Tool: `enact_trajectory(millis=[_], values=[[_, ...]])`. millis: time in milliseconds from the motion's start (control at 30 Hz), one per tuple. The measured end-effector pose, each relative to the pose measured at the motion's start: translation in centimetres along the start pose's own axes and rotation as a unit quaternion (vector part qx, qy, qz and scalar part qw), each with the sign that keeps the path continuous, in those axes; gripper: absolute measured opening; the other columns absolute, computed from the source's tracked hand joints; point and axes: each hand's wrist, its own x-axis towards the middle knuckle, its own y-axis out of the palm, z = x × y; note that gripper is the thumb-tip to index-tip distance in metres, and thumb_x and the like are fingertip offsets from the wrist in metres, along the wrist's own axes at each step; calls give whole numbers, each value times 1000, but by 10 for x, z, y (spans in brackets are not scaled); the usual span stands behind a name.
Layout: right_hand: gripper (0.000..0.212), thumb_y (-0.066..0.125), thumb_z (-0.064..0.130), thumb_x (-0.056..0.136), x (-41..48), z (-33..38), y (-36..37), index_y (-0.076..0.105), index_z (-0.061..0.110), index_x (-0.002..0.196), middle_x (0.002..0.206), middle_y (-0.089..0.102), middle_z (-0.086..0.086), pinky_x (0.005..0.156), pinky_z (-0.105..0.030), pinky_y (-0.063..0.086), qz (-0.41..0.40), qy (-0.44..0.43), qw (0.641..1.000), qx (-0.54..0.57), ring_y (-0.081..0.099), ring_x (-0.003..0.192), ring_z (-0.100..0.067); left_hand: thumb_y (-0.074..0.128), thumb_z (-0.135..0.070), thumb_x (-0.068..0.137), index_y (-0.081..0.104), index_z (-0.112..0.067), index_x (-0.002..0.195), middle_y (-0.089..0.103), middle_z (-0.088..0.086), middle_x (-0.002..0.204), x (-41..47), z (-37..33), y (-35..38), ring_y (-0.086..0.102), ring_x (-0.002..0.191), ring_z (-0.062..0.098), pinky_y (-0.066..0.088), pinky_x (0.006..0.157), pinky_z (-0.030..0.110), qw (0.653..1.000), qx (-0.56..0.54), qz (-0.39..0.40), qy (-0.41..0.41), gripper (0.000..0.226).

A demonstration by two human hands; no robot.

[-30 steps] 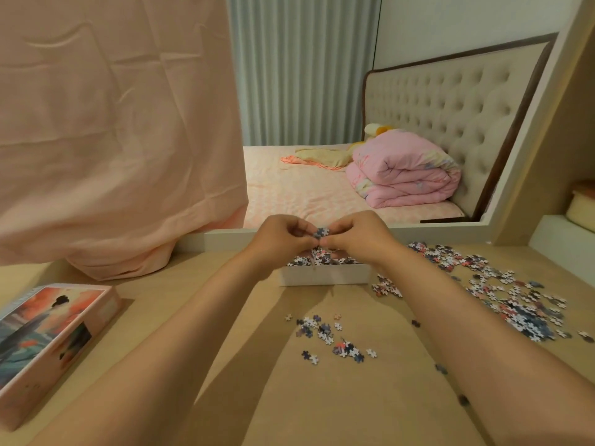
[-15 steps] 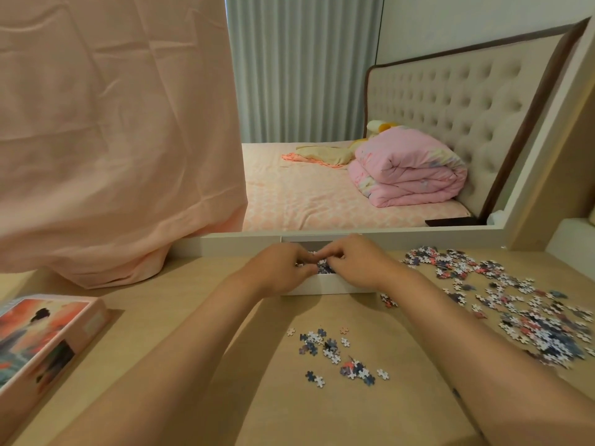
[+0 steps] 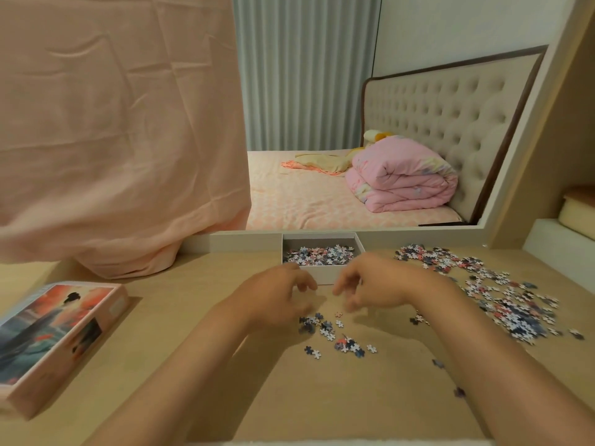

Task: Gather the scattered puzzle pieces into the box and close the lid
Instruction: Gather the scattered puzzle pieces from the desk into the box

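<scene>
The white box [image 3: 322, 275] sits open at the far edge of the wooden table [image 3: 322, 400], partly filled with a layer of pink, white and dark blue puzzle pieces [image 3: 318, 254]. A small loose cluster [image 3: 328, 329] lies just in front of it. A much larger spread [image 3: 492, 291] covers the table to the right. The picture-printed lid [image 3: 54, 336] lies face-up, well apart on the left.

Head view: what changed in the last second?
The left hand and right hand, which pinched pieces together over the white box, lowered into it, let go and pulled back toward the person. Both now hover, loosely curled and seemingly empty, above the small cluster of pieces before the box. Unchanged: lid at left, big spread of pieces at right.
</scene>
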Motion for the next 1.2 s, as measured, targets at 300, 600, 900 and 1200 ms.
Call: enact_trajectory(millis=[300,600,900,1200], values=[[17,85,19,75,-13,-10,33,76,23,89,81,72,9,70,-25,56,41,77,996,-19,67,73,-7,71,-51,80,62,-32,129,47,-9,106,-18,2,29,48,92,5,39,87,19,998,-23,59,4,53],[32,66,27,90,-5,-16,41,65,29,122,115,65,9,93,-30,50,-26,22,999,-34,63,105,-14,60,-74,74,55,-33,134,43,-13,113,-21,-3,35,43,111,5,40,98,27,998,-57,30,1,73],[30,75,18,82,-11,-18,31,74,35,107,96,70,15,73,-19,49,-1,11,1000,-9,64,82,-3,70,-55,80,62,-29,128,48,-7,112,-16,-15,47,43,114,10,40,100,27,997,-62,10,37,55],[15,86,23,75,-11,-13,39,76,27,86,70,69,14,66,-24,50,27,26,999,3,65,69,-4,73,-51,78,65,-30,126,50,-9,107,-15,-13,46,49,101,4,43,93,23,995,-75,22,63,53]])
